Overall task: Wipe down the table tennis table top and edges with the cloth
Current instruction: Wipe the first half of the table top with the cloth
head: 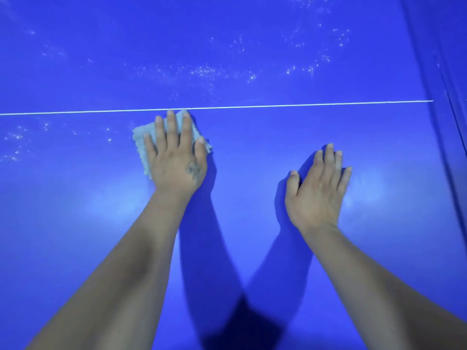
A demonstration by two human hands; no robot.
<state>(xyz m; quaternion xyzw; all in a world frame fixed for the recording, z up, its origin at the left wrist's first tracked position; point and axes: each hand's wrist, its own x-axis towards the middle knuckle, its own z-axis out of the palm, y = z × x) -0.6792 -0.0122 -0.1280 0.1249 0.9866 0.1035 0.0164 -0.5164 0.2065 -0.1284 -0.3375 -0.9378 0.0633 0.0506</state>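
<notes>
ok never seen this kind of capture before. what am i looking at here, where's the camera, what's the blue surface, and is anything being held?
There is no robot here: this is one picture from a wide-angle camera worn on a person's head, looking forward and down at their own two bare hands. The blue surface is a table tennis table top, and the thin white line running across it is one of its painted markings. The left hand lies flat, fingers straight, pressing a pale folded cloth onto the table just short of that line; nothing is curled round it, so it is a press rather than a grip. The right hand lies open on the bare table and holds nothing. White specks show beyond the line and at the far left, likely dust or droplets not yet wiped. At the right runs the table's edge.
</notes>
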